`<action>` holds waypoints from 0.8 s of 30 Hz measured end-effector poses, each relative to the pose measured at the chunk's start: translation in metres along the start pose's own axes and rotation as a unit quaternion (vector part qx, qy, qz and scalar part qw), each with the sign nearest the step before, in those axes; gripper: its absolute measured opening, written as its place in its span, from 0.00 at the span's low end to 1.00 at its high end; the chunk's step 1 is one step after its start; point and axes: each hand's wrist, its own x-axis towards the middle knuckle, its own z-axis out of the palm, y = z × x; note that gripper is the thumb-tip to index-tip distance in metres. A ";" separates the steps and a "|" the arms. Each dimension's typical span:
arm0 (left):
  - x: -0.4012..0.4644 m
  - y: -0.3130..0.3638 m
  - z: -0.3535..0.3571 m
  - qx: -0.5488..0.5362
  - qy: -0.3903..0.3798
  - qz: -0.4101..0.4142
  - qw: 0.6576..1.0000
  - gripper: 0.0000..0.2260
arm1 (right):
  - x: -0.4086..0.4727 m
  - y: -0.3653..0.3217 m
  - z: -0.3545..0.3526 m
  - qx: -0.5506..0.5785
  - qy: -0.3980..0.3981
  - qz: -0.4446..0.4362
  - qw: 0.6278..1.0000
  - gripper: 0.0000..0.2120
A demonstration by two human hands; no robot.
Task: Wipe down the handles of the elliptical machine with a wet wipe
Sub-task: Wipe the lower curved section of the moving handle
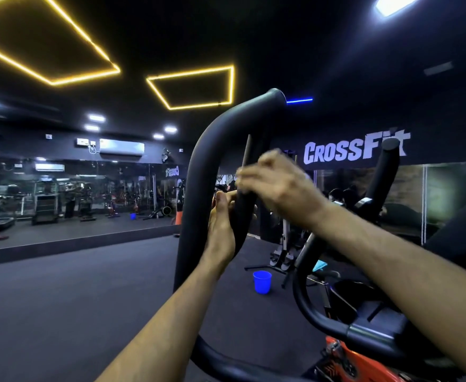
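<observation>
Looks like the person's mid-job on the near handle (198, 172) of the elliptical. The left hand (222, 224) has its grip curled around the bar. The right hand (276, 183) is blurred right beside it, so can't tell its grip, and no wipe clearly shows. The far handle (386, 166) probably still needs doing.

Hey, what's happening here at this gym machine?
A person stands at an elliptical machine, both hands up on its near black handle. The left hand grips the handle. The right hand is motion-blurred beside it; no wipe is clearly visible. A blue bucket sits on the floor beyond.
</observation>
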 end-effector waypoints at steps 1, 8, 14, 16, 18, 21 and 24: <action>0.000 0.000 0.000 -0.001 -0.005 -0.001 1.000 0.34 | 0.008 0.010 -0.008 0.001 0.033 0.043 0.999 0.09; -0.003 0.003 0.000 0.002 -0.028 0.006 1.000 0.34 | 0.022 0.010 -0.014 0.140 0.146 0.238 0.950 0.07; -0.002 0.003 0.001 0.017 0.000 0.016 1.000 0.32 | -0.014 -0.034 0.013 0.181 0.098 0.255 0.945 0.08; -0.001 0.002 0.000 0.028 -0.001 0.023 0.999 0.33 | -0.019 -0.036 0.014 0.185 0.074 0.251 0.947 0.08; -0.001 0.002 -0.001 0.018 -0.007 0.007 1.000 0.33 | -0.010 -0.025 0.010 0.166 0.111 0.263 0.944 0.07; -0.001 0.002 0.000 0.026 -0.016 0.000 1.000 0.31 | 0.018 -0.002 -0.001 0.126 0.210 0.308 0.919 0.06; -0.002 0.000 -0.001 0.032 -0.016 0.005 0.999 0.29 | 0.031 0.008 -0.003 0.127 0.255 0.326 0.901 0.08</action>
